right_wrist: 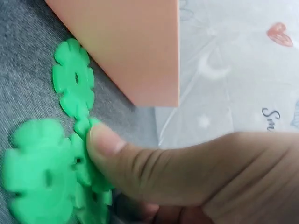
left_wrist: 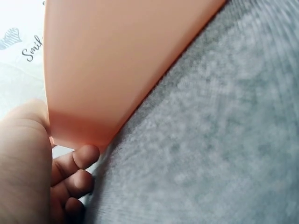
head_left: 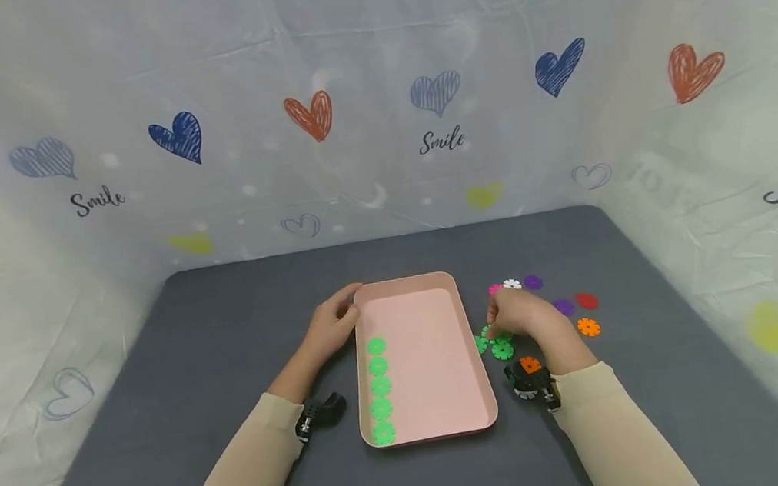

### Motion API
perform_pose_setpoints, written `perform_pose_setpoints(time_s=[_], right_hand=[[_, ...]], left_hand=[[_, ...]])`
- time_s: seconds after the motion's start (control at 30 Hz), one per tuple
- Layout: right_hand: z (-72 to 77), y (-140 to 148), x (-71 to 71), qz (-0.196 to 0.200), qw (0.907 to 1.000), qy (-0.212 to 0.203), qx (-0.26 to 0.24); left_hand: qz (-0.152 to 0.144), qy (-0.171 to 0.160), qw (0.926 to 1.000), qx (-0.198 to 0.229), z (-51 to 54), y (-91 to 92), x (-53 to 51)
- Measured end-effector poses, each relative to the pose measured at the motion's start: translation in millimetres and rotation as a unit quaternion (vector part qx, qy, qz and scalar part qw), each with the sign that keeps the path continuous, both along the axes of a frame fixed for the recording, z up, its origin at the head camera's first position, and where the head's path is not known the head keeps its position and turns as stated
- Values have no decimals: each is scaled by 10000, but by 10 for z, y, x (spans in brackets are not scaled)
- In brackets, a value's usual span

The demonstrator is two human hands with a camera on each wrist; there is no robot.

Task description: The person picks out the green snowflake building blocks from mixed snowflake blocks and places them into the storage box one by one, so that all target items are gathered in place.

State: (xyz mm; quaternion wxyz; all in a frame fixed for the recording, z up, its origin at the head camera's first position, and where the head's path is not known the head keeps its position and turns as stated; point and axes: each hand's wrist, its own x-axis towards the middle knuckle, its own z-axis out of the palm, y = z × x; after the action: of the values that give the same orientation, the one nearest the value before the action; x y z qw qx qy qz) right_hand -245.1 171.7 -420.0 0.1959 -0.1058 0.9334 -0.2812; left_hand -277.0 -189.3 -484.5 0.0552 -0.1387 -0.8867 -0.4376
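Pale sleeves (head_left: 242, 464) stretch forward on either side of a pink tray (head_left: 434, 362), whose long side runs away from the person. At the tray's far left corner the left hand (head_left: 327, 329) grips it with bent fingers, while just beyond its right edge the right hand (head_left: 523, 314) pinches a green flower piece (right_wrist: 83, 163) among loose green pieces (head_left: 502, 349). Those lie nearest the right hand, across the tray from five green flowers (head_left: 380, 386) lined along its left side.
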Motion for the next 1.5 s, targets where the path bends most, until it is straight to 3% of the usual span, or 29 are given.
perform_pose_setpoints(time_s=[0.17, 0.33, 0.4, 0.5, 0.6, 0.7, 0.9, 1.1, 1.2, 1.27, 1.4, 1.5], right_hand=[[187, 114, 39, 34, 9966, -253, -783], [398, 20, 97, 7, 9805, -226, -1953], [405, -139, 154, 216, 9711, -411, -2341], [325, -478, 284, 849, 9622, -648, -2506], [215, -811, 456, 1612, 9586, -635, -2260], [112, -1041, 610, 2097, 9596, -476, -1815], [-8, -1218, 760, 2211, 9721, 195, -762], [-1, -1261, 818, 2375, 9681, 752, -270], [125, -1142, 761, 2341, 9669, 940, -370], [253, -975, 676, 2090, 9704, 1099, -501], [429, -554, 454, 1030, 9857, 1226, -530], [400, -326, 295, 430, 9946, 938, -113]], left_hand=[[143, 140, 9997, -128, -37, 22, 24], [159, 216, 9996, -99, -33, 26, 14], [119, 178, 9997, -91, -36, 24, 7], [57, 135, 9998, -120, -49, 9, 0], [45, 139, 9998, -134, -50, 3, 7], [37, 161, 9998, -126, -57, 4, 5], [-23, 219, 9997, -55, -45, 7, 5], [-114, 272, 9996, -26, -47, -1, 3], [-109, 278, 9996, -7, -39, 7, 4], [-92, 259, 9996, -26, -39, 13, 3], [-55, 187, 9998, -91, -47, 19, 4], [-1, 125, 9999, -83, -51, 16, 12]])
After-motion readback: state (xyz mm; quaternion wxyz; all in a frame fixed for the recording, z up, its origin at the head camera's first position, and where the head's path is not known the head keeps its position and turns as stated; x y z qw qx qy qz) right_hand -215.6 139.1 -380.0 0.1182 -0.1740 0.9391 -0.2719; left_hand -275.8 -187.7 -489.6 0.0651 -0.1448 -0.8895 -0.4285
